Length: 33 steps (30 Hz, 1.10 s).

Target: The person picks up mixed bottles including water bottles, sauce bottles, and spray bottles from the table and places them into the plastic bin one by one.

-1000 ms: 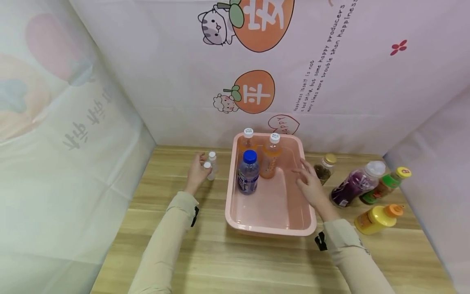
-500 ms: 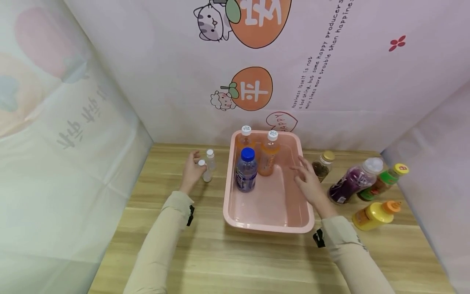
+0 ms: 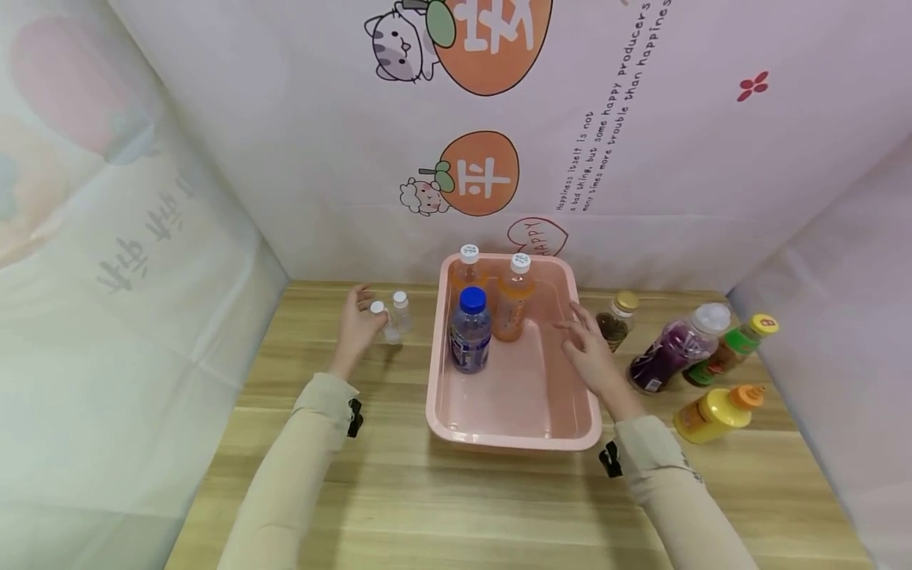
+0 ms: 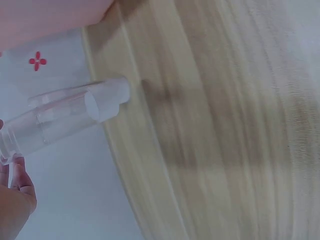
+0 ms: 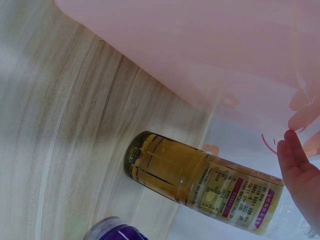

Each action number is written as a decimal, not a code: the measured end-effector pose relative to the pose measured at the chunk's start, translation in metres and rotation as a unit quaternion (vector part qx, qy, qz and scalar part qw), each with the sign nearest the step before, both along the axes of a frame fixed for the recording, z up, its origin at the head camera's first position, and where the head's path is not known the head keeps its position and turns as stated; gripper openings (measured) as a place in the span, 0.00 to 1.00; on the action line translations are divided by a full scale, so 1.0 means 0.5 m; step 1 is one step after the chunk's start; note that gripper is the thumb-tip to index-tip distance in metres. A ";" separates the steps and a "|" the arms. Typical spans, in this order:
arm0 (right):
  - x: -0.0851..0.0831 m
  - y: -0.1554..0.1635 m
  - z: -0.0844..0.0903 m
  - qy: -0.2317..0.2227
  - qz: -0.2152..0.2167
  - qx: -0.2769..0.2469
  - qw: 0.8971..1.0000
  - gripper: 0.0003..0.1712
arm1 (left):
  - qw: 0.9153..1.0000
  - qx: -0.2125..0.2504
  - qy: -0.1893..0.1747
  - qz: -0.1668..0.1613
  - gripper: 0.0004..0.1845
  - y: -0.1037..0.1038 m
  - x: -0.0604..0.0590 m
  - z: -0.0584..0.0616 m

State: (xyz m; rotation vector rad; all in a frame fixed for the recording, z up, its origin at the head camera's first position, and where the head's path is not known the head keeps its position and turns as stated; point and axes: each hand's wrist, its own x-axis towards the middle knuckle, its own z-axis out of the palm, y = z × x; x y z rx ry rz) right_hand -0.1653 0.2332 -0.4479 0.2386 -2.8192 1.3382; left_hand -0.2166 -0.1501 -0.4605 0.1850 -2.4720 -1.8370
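Observation:
My left hand (image 3: 359,319) pinches a small clear bottle (image 3: 381,318) with a white cap, just left of a second small clear bottle (image 3: 400,315) standing on the wooden table. The left wrist view shows the clear bottle (image 4: 65,117) with a fingertip (image 4: 17,187) beside it. My right hand (image 3: 580,342) hovers open, fingers spread, over the right side of the pink basin (image 3: 513,435). Standing in the basin are a blue-capped water bottle (image 3: 469,339) and two orange drinks (image 3: 511,305). In the right wrist view my fingers (image 5: 300,167) are near a tea bottle (image 5: 200,180).
Right of the basin are the gold-capped tea bottle (image 3: 614,321), a purple bottle (image 3: 670,358), a green-labelled bottle (image 3: 728,350) and a yellow bottle (image 3: 714,412) on its side. Printed cloth walls close in the table at the back and on both sides.
My left hand has drawn its small bottle a little left and up, away from the other clear bottle. The right hand stays over the basin's right side. The head view shifted slightly.

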 end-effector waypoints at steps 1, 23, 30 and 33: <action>-0.001 -0.001 0.000 0.000 -0.001 0.000 1.000 0.21 | 1.000 0.002 0.004 -0.002 0.39 -0.001 0.002 0.005; 0.003 0.001 -0.001 0.006 0.000 -0.010 1.000 0.21 | 0.996 -0.003 0.090 -0.022 0.33 0.053 0.020 0.127; 0.004 0.002 -0.005 0.006 -0.003 -0.008 1.000 0.21 | 0.992 0.019 0.118 -0.040 0.33 0.082 0.028 0.168; 0.003 -0.001 -0.003 0.004 0.001 -0.009 1.000 0.20 | 0.990 0.014 0.131 -0.045 0.34 0.088 0.036 0.182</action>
